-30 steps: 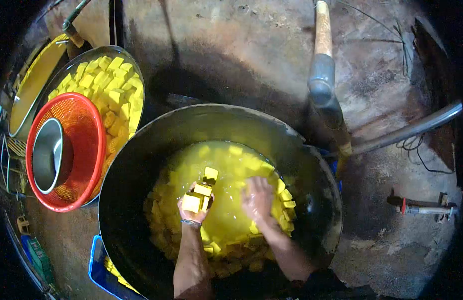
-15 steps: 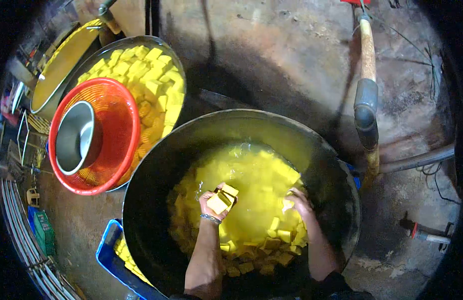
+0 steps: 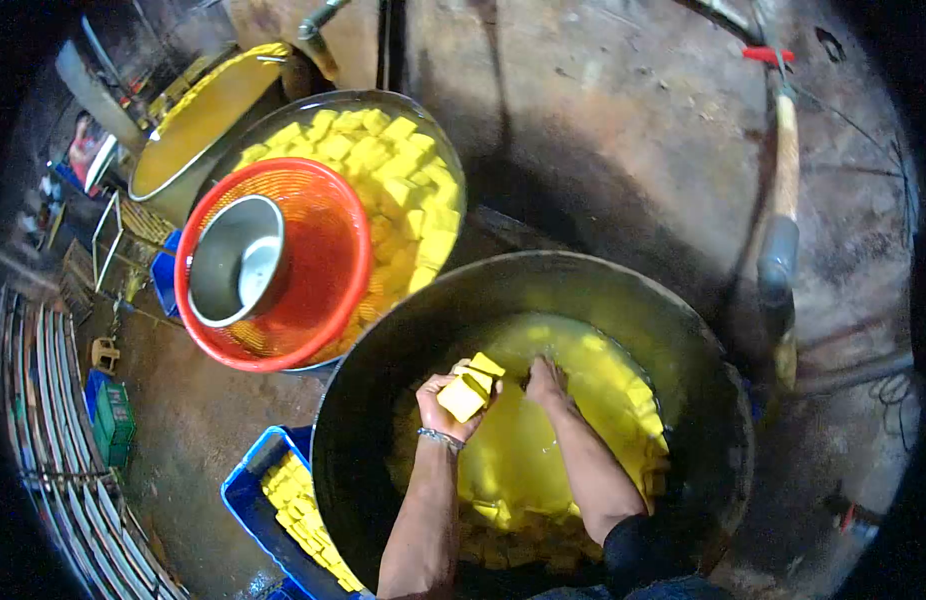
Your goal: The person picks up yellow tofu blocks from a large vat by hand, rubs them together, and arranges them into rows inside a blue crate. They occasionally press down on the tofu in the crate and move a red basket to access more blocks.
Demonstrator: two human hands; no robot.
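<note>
Yellow blocks [image 3: 466, 392] sit stacked in the left hand [image 3: 446, 402], which grips them above the yellow liquid [image 3: 543, 420] in the big dark pot [image 3: 383, 350]. The right hand [image 3: 546, 383], fingers dipped into that liquid just beside them, is partly submerged; whether it grasps anything cannot be told. Beyond the pot's rim lies an orange basket [image 3: 323, 250] holding a steel bowl [image 3: 238, 262].

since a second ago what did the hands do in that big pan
The right hand moved from the cubes at the pan's right side across to the middle, beside the left hand. The left hand still grips its yellow cubes above the liquid. The big pan and red basket look unchanged.
</note>
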